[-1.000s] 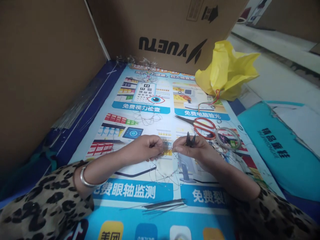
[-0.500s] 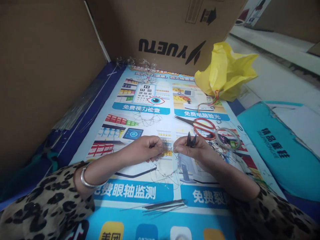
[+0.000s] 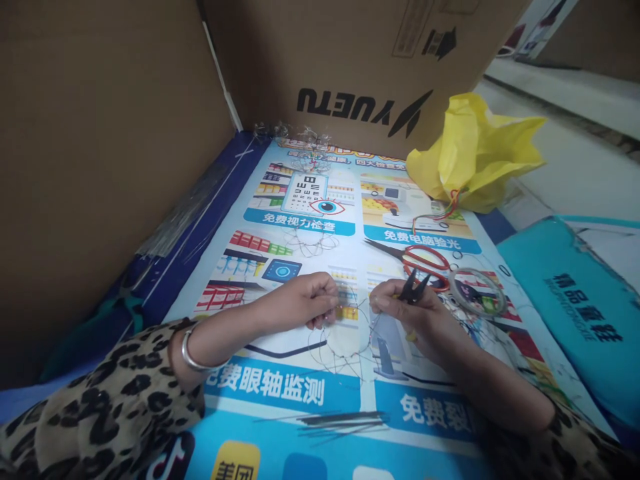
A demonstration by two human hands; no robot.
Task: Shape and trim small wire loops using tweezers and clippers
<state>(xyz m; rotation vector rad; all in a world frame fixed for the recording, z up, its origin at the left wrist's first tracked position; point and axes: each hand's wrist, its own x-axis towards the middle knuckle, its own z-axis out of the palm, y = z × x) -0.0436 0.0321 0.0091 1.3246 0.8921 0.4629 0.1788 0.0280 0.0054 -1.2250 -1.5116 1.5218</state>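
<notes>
1. The left hand (image 3: 305, 303) is closed, its fingertips pinched on thin wire (image 3: 345, 343) near the middle of the poster (image 3: 280, 393)
2. The right hand (image 3: 410, 313) is curled around small black pliers (image 3: 413, 288), whose tips point up and to the right; its fingertips are also held at the wire, just right of the left hand
3. The wire is seen looping down from between both hands and lying on the poster just near of them
4. A silver bangle (image 3: 193, 350) is worn on the left wrist, next to a leopard-print sleeve (image 3: 100, 413)
5. A bundle of dark straight wires (image 3: 345, 421) lies on the poster, near of the hands
6. Red scissors (image 3: 415, 257) and a tape roll (image 3: 477, 293) lie just far and right of the right hand
7. Another wire tangle (image 3: 311, 240) lies far of the left hand
8. A yellow bag (image 3: 475, 160) sits at the far right, against a cardboard box (image 3: 360, 60)
9. A teal bag (image 3: 575, 313) lies at the right edge
</notes>
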